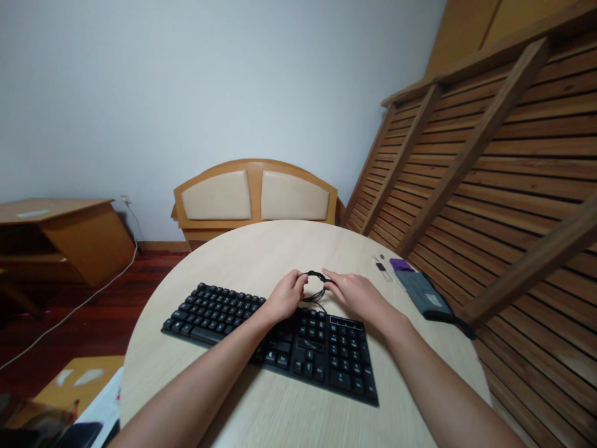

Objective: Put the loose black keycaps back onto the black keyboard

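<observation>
A black keyboard (308,348) lies at a slant on the round table, its keys facing up. Over its back edge, my left hand (286,295) is closed on a black cable (314,273), gripping it between thumb and fingers. My right hand (349,289) pinches the same cable a little to the right. Between the two hands the cable arches up, and further loops of it hang just below, close to the keyboard's back edge. My left forearm crosses over the keyboard and hides some of its keys.
On the table's right side are a grey pouch (429,295), a purple item (401,265) and a small black object (381,267). Wooden slatted panels (466,205) lean along the right. A headboard (254,193) stands behind the round table (275,246). A desk (69,236) is at left.
</observation>
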